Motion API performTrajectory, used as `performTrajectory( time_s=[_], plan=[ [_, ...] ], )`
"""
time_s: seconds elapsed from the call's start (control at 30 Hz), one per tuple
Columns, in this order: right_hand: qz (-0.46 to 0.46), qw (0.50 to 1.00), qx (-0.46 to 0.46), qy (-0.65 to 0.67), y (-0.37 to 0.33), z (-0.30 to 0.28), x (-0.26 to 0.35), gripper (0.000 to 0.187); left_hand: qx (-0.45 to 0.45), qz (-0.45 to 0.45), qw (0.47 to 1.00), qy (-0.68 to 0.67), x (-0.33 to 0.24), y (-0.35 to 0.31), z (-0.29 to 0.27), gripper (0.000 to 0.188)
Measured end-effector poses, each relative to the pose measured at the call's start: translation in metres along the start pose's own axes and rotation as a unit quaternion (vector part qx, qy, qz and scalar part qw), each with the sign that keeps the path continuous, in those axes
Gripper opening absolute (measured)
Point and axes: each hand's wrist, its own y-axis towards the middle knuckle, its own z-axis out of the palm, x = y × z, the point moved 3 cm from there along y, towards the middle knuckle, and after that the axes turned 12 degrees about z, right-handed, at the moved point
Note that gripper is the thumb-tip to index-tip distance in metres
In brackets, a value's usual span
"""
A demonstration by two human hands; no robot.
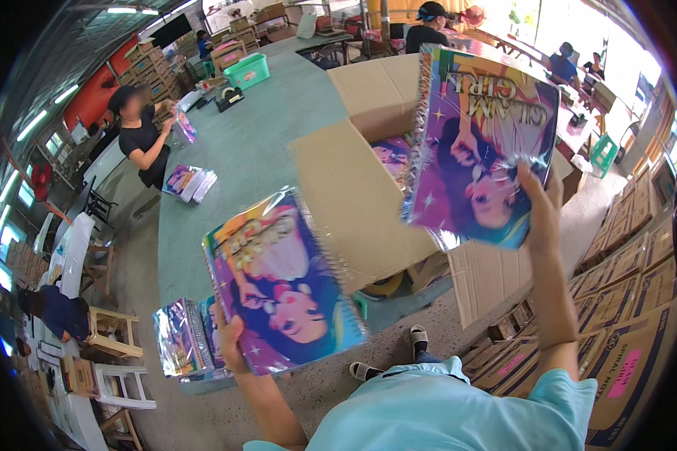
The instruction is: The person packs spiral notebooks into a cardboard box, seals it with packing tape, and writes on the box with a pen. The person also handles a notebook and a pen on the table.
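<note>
My left hand (237, 349) grips a spiral notebook (286, 289) by its left edge, thumb on the cover; it is held tilted over the table's near edge. In my right hand (543, 203) is a second spiral notebook (481, 135), raised over the open cardboard box (346, 188). Both have shiny clear wrapping and purple covers with a cartoon girl, who appears upside down. More notebooks (395, 159) lie inside the box, partly hidden by the raised one. Wrapped notebooks in stacks (180, 338) sit beside my left hand.
Across the green table (252, 143), a person (143, 128) in black handles a notebook near another small pile (189, 183). A tape dispenser (229, 98) and a green plastic basket (248, 71) are farther back. Stacked cartons (617, 331) stand at my right.
</note>
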Motion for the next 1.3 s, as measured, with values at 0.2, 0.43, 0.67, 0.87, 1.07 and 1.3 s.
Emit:
performTrajectory(
  time_s=[0.2,0.43,0.67,0.87,1.07,1.3],
  plan=[
    [0.228,0.954,0.183,-0.059,0.107,-0.06,-0.06,0.042,-0.089,-0.003,0.985,-0.145,0.022,-0.021,0.019,0.056],
    [0.146,0.531,0.567,-0.612,0.111,-0.003,-0.215,0.065,-0.085,0.05,0.99,-0.098,0.041,-0.042,0.113,0.06],
    [0.306,0.745,0.589,0.062,0.116,0.011,-0.065,0.078,-0.022,0.044,0.999,0.023,0.106,-0.027,0.239,0.073],
    [0.078,0.862,0.47,-0.173,0.18,-0.062,-0.031,0.059,0.105,-0.114,0.983,-0.096,0.21,0.005,0.355,0.093],
    [-0.04,0.805,0.325,-0.495,0.225,-0.133,-0.108,0.041,0.146,-0.263,0.946,0.119,0.216,0.01,0.336,0.099],
    [-0.049,0.891,0.322,-0.316,0.149,-0.108,-0.043,0.037,0.011,0.15,0.973,0.177,0.047,0.017,0.224,0.089]
  ],
)
